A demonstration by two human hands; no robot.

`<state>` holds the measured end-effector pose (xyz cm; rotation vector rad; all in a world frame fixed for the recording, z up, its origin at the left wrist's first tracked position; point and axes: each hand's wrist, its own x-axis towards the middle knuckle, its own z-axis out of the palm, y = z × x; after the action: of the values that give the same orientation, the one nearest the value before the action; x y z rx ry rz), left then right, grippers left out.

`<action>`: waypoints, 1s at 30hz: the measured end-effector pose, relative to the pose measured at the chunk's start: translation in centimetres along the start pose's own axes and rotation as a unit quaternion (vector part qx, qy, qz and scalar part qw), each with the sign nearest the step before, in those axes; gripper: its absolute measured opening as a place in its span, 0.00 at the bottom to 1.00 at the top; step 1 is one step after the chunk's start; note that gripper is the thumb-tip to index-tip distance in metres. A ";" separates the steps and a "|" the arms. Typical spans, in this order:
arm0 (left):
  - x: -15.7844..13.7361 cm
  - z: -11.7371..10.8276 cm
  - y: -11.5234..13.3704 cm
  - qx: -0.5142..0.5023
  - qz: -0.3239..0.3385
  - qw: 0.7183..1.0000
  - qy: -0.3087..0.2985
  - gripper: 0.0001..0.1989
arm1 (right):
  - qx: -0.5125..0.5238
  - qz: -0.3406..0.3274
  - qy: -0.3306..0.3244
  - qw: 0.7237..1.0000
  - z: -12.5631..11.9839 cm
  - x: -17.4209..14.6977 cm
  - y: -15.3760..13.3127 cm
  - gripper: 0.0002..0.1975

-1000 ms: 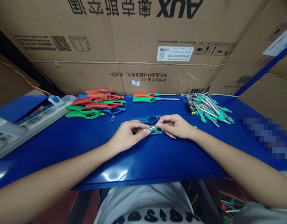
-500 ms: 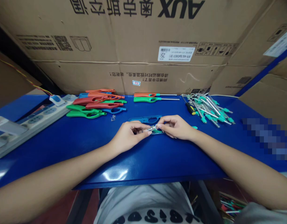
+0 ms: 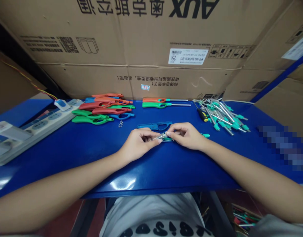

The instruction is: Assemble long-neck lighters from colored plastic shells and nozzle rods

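Observation:
My left hand (image 3: 138, 145) is closed round a small clear-and-silver tube-like part (image 3: 161, 136), with thumb and fingers along its sides. At the right end of that part, my right hand (image 3: 187, 135) pinches with thumb and forefinger; the fingertips hide what exactly they grip. Just below the part, a green piece with an opening (image 3: 168, 139) lies on the table, mostly covered by my hands. A teal tip (image 3: 205, 135) shows past my right wrist. Behind my hands lies a blue lighter handle half (image 3: 150, 126), flat on the table.
On the blue table (image 3: 151, 171), several coloured lighter handles (image 3: 102, 110) are heaped left, beside small screws (image 3: 120, 124). Two long-necked lighters (image 3: 156, 105) lie at the back. Metal tubes with teal ends (image 3: 221, 115) and a screwdriver (image 3: 203, 115) lie right. A power strip (image 3: 42, 126) runs along the left.
The view has shifted slightly. Both hands keep their hold on the small tube-like part, with my right fingertips barely moved at its end.

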<state>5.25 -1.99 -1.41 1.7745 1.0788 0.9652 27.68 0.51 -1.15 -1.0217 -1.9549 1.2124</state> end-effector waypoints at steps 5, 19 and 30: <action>0.2 -0.1 0.0 0.014 -0.006 1.000 -0.004 0.11 | -0.027 -0.007 0.000 1.000 -0.1 0.2 0.1 0.19; 0.4 -0.2 0.1 0.000 -0.019 1.000 -0.010 0.13 | 0.080 0.054 0.013 0.995 -0.3 0.7 0.1 0.22; 0.2 0.2 -0.5 -0.002 0.008 1.000 0.011 0.12 | 0.035 0.051 0.044 0.997 0.5 0.6 0.1 0.22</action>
<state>5.34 -1.69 -1.94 1.7766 1.0767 0.9980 26.95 0.83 -1.41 -1.1307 -1.8006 1.2597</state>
